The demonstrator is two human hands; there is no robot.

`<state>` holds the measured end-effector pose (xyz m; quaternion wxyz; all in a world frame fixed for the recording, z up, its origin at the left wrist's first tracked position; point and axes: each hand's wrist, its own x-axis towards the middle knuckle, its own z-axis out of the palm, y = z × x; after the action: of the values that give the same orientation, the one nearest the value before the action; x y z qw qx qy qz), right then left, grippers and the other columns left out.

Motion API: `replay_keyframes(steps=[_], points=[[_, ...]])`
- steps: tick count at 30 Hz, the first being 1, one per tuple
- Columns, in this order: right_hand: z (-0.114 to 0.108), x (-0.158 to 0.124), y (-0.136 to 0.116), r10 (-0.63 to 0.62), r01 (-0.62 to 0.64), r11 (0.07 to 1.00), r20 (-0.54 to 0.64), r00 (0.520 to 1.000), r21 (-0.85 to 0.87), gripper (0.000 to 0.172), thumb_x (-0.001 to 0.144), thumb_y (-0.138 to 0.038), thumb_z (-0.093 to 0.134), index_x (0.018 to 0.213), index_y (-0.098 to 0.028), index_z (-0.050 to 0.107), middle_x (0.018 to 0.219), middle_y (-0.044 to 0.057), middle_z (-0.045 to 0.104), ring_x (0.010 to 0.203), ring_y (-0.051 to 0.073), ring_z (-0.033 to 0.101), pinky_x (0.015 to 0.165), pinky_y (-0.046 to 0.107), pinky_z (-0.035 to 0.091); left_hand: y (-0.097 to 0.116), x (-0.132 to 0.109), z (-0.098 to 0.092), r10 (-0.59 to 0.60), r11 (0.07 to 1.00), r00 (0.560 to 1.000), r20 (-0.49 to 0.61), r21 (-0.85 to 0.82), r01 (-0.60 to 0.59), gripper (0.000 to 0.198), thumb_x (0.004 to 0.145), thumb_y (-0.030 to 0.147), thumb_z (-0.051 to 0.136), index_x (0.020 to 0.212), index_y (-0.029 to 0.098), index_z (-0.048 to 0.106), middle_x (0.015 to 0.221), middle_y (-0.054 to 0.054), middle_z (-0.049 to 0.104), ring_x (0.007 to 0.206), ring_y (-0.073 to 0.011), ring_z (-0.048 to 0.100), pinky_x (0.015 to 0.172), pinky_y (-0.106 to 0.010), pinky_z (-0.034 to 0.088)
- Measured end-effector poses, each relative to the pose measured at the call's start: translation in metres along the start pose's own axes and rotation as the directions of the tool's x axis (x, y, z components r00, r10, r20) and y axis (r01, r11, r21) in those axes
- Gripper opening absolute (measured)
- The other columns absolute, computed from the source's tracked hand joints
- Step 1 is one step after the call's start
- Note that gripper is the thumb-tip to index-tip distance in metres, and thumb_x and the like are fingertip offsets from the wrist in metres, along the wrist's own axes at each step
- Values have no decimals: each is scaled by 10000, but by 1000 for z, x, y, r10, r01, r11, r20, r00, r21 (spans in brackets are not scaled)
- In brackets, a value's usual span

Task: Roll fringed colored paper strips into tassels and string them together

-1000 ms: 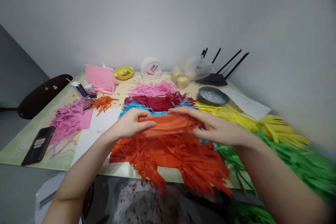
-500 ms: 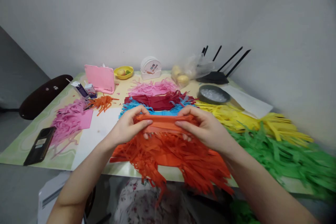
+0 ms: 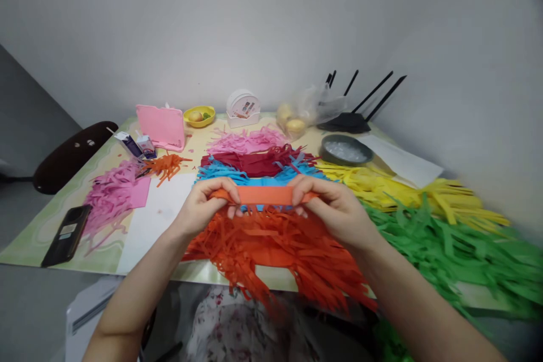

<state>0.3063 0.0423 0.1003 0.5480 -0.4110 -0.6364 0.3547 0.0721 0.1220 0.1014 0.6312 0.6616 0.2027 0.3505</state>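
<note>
Between my two hands an orange paper strip [image 3: 266,195] is stretched level, folded into a flat band. My left hand [image 3: 212,201] pinches its left end, thumb on the near side. At the right end my right hand [image 3: 322,198] pinches it the same way. Below the band lies orange fringed paper [image 3: 271,240], its strips hanging over the table's front edge; whether it joins the band cannot be made out. Just beyond my hands are blue fringed paper [image 3: 267,181] and dark red fringed paper [image 3: 250,163].
Yellow fringe [image 3: 382,189] and green fringe [image 3: 458,243] cover the right side. Pink fringe [image 3: 114,192], a phone [image 3: 67,235] and small cartons [image 3: 136,146] sit left. Behind stand a pink tablet case [image 3: 161,127], a bowl [image 3: 345,151] and a black router [image 3: 345,122].
The orange paper between my hands has gone from a looser, wider fold to a narrow, flat, taut band. Both hands remain at its ends.
</note>
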Motion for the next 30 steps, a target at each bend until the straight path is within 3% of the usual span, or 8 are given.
replay_keyframes(steps=[4,8,10,13,15,19,24,30], points=[[-1,-1,-2,-59,61,985,16,998,-164,233,899,-298,544,706,-189,616,718,23,598,658,150,580,606,266,466,3,-1,3,9,975,1000,-19,221,-5,220,843,336,604,723,165,536,675,3,555,618,-135,599,550,-235,425],[4,-5,-3,-75,33,893,-78,994,-449,70,862,-258,625,903,-201,631,846,31,662,775,172,624,705,276,484,4,1,8,142,829,980,-138,557,-42,184,847,306,620,773,184,503,754,3,582,705,-134,595,653,-241,449],[7,-6,-4,-101,34,839,-94,990,-543,183,870,-225,611,1051,-202,629,958,50,685,862,187,640,773,297,485,4,2,8,203,736,975,-88,671,-92,113,871,260,584,956,187,569,932,-29,648,836,-148,616,778,-257,461],[8,-8,-4,-93,24,819,-92,991,-573,77,882,-221,593,929,-199,650,901,45,685,844,189,638,770,303,480,2,3,7,197,680,980,-39,726,-107,118,893,245,551,985,188,599,937,-31,678,852,-156,629,801,-263,462],[8,-10,-4,-33,-22,868,-101,994,-495,72,877,-251,606,839,-197,637,830,34,675,775,176,633,712,285,487,1,2,6,147,755,988,-55,651,-76,94,893,273,560,879,181,575,821,-21,675,771,-156,638,730,-260,475],[10,-15,0,122,-149,968,-138,983,-204,103,864,-295,632,844,-195,640,732,14,680,636,146,640,589,242,506,-1,-3,9,-24,983,999,-26,182,29,149,899,310,577,879,189,494,697,6,674,607,-144,662,610,-250,501],[14,-18,6,147,-156,987,-194,970,-29,115,837,-258,655,901,-210,737,735,18,713,624,131,657,605,233,532,-10,-3,11,-59,994,996,-63,-99,53,158,855,273,649,934,136,640,675,-6,670,545,-115,642,591,-234,497],[17,-16,14,136,-129,990,-206,969,49,93,810,-206,653,793,-211,744,691,12,705,602,121,644,598,223,521,-19,0,10,-72,971,993,-95,-234,48,131,791,254,699,810,126,681,661,-12,669,523,-106,620,602,-243,502]])
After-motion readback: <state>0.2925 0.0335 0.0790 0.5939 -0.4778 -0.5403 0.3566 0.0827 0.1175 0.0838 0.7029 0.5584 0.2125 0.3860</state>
